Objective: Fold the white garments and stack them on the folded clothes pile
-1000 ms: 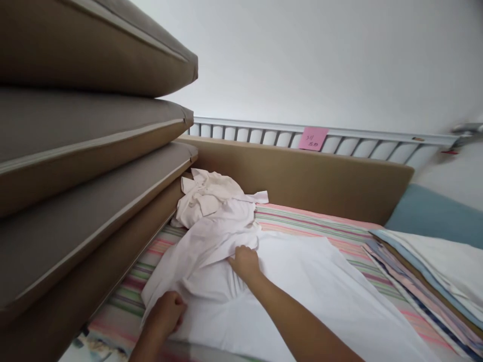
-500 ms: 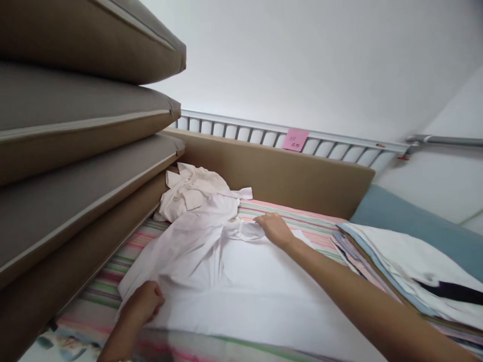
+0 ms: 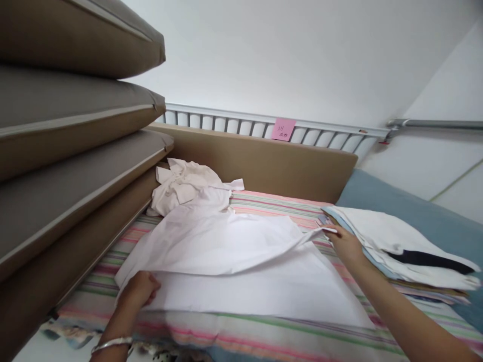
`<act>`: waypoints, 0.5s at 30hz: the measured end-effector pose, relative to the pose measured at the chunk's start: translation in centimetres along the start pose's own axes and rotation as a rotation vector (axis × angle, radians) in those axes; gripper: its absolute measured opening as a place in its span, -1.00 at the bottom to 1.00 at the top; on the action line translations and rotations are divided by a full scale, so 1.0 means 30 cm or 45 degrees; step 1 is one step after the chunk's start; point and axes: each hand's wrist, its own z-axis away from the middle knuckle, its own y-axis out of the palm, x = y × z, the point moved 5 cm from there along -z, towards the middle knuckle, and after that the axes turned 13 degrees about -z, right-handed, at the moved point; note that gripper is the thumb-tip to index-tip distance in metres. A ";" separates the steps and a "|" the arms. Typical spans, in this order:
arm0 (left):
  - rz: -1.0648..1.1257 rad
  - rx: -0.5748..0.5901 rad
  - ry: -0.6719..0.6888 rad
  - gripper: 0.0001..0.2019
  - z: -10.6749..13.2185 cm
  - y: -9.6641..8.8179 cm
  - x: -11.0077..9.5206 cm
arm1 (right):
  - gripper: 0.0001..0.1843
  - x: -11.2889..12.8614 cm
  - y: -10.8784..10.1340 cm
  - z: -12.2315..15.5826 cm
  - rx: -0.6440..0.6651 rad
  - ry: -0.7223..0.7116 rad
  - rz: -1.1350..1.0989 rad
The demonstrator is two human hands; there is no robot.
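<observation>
A white shirt (image 3: pixel 226 246) is spread over the striped sheet (image 3: pixel 271 329), its upper layer drawn across the lower one. My right hand (image 3: pixel 345 244) pinches a corner of that upper layer, pulled out to the right near the folded stack. At the near left edge, my left hand (image 3: pixel 139 291), with a silver bangle on the wrist, is closed on the cloth; its fingertips are partly hidden. Beyond the shirt's far left end lies a crumpled cream garment (image 3: pixel 188 181), which touches it.
Thick grey-brown cushions (image 3: pixel 75 151) are piled high on the left. A brown padded panel (image 3: pixel 260 163) stands along the back before a white radiator (image 3: pixel 230 124) bearing a pink note (image 3: pixel 284 129). Folded clothes (image 3: pixel 381 231) lie stacked at right, beside a blue surface (image 3: pixel 411 206).
My right hand has moved right and toward me, pulling the shirt's upper layer out flatter across the lower one. My left hand stays at the near left edge. The view has shifted slightly.
</observation>
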 end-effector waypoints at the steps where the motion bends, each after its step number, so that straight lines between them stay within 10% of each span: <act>1: 0.009 0.015 0.004 -0.92 0.000 0.001 0.000 | -0.72 0.005 0.015 0.002 0.034 0.017 -0.057; 9: 0.029 0.017 0.042 -0.91 -0.011 0.002 0.016 | -0.81 0.252 0.008 -0.104 0.023 -0.120 -0.416; 15: 0.094 0.077 -0.030 -0.89 -0.017 -0.006 0.054 | -0.80 -0.103 -0.021 0.096 -0.029 0.578 -0.854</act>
